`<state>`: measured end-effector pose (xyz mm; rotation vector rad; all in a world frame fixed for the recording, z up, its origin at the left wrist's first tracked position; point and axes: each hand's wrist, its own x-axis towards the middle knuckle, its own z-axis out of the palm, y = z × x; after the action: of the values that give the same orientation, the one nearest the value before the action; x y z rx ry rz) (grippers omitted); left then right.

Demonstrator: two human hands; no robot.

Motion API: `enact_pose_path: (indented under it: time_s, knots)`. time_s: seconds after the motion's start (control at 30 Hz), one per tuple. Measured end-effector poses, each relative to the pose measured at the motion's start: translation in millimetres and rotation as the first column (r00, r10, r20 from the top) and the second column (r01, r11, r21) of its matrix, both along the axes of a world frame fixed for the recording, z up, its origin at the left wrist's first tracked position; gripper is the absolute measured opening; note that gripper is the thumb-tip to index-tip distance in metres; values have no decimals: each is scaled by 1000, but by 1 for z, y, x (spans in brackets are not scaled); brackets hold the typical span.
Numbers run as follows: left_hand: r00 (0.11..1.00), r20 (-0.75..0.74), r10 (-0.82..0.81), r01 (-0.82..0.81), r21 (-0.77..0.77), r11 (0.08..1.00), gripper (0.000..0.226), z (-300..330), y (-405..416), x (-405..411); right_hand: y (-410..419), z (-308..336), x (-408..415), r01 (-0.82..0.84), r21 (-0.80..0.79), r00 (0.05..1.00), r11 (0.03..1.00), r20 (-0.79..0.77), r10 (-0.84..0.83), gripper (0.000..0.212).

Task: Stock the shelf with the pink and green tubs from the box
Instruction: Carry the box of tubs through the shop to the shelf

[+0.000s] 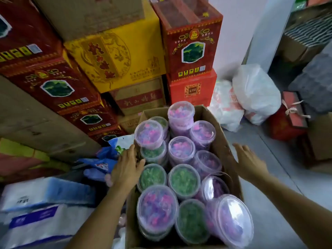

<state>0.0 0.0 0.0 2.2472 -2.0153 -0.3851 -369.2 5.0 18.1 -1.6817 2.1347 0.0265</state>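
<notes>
both hands flank box.

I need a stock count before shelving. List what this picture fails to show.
Head view only:
- Tubs below the top layer: hidden by those above, so no count.
- Box near end: cut off by the bottom edge.
- Shelf: not in view.
- Left hand fingertips: blurred, contact with box unclear.

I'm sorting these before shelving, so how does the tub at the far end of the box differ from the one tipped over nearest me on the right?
The far tub stands upright, topmost on a stack; the near tub leans sideways against the box wall. The far tub's lid faces up; the near tub's lid faces me. Both are clear, lidded, with pink-purple contents.
</notes>
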Motion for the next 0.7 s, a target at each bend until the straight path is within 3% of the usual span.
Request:
enact_pose_path:
  time_s: [0.1,0.2,0.4,0.7]
  knots:
    - [996,-11,93,-92,30,995,70,-24,-11,7,-12,-28,-11,73,112,997,991,8,-75,61]
    - [991,76,109,-115,85,990,70,-45,-12,14,-16,-47,-9,99,184,995,978,14,-103,59]
    - [985,139,104,-123,137,983,61,-66,-15,30,-17,-70,-2,126,96,991,987,24,-129,38]
    - [993,20,119,-121,147,982,54,-67,-26,38,-19,-78,-3,124,-29,989,992,85,-121,28]
